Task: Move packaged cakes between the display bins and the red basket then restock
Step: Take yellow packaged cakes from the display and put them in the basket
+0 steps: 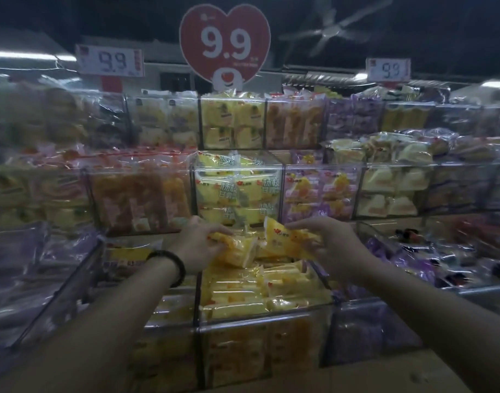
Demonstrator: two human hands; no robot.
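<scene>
Grips one yellow packaged cake (pixel 239 252) in left hand (pixel 197 245), pinches second yellow pack (pixel 285 240) in right hand (pixel 335 249) — both above clear display bin (pixel 267 316).

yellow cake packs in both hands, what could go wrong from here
1. The left hand grips the left yellow pack around its soft middle; squeezing could crush the cake.
2. The right hand holds the right yellow pack near one end, so it might slip and drop.
3. The clear bin below looks heaped near its rim; added packs may slide over the front.
</scene>
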